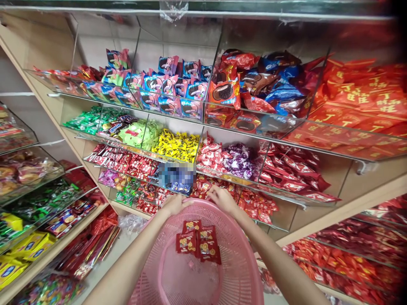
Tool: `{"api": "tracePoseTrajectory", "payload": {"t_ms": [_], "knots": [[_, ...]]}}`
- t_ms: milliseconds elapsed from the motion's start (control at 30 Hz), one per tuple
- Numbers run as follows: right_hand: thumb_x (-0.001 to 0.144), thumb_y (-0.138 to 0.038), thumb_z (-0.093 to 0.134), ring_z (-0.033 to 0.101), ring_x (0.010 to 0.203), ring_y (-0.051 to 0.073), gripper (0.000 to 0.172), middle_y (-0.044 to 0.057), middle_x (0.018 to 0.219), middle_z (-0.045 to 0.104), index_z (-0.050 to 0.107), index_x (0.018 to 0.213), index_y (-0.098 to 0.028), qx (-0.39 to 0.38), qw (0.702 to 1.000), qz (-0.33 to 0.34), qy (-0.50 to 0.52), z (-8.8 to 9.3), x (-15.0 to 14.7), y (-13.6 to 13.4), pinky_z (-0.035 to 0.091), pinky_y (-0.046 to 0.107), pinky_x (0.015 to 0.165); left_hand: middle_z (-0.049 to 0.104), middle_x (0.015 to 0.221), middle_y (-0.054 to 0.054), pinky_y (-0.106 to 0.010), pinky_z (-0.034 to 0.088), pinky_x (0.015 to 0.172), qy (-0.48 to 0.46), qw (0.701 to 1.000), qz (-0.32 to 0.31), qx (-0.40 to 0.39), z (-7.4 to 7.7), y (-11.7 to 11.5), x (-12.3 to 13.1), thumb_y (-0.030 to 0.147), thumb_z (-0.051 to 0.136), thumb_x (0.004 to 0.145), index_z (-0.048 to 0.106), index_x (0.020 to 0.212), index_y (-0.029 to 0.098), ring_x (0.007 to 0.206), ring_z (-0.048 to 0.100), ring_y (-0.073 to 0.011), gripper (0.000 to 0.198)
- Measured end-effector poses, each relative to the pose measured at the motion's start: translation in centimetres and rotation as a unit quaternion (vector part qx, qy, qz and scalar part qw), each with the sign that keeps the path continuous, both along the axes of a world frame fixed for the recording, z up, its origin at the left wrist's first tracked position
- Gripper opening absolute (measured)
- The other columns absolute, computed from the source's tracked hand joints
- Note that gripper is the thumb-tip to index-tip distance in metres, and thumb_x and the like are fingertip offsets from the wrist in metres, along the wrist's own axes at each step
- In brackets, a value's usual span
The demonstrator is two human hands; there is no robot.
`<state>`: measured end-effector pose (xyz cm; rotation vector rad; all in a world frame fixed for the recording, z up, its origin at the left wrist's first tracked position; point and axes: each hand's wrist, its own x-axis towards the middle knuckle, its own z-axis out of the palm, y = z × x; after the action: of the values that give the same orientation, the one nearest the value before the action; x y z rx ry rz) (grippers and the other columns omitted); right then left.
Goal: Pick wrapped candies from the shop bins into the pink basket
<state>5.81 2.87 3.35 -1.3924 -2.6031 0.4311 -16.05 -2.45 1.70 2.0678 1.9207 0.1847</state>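
A pink plastic basket (149,267) with perforated walls takes up the lower middle of the head view. Several small red packets with orange-slice pictures (199,241) lie together inside it. My left hand (175,204) is closed at the far rim, fingers against the pink plastic. Just beyond the same rim, my right hand (221,199) has its fingers curled in front of the lowest bins. Whatever may be between those fingers is hidden. Close behind both hands are red packets (203,185) and dark blue packets (181,186), partly blurred out.
Clear-fronted shelves rise ahead, with yellow sweets (178,144), purple sweets (240,159) and large red bags (365,101). A glass shelf edge (241,180) juts out above my right hand. More stocked shelves stand left, with yellow packs (30,245), and right, with red sweets (337,262).
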Motion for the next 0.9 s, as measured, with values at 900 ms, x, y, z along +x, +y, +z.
{"api": "tracePoseTrajectory", "payload": {"t_ms": [900], "knots": [[0.078, -0.044, 0.050, 0.051, 0.068, 0.015, 0.029, 0.003, 0.076, 0.058, 0.058, 0.087, -0.017, -0.112, 0.944, -0.039, 0.309, 0.7, 4.9, -0.1, 0.041, 0.028, 0.066, 0.068, 0.076, -0.007, -0.029, 0.040, 0.061, -0.015, 1.000, 0.010, -0.005, 0.1, 0.0, -0.4, 0.072, 0.021, 0.071, 0.060, 0.072, 0.023, 0.075, 0.062, -0.0251, 0.063]]}}
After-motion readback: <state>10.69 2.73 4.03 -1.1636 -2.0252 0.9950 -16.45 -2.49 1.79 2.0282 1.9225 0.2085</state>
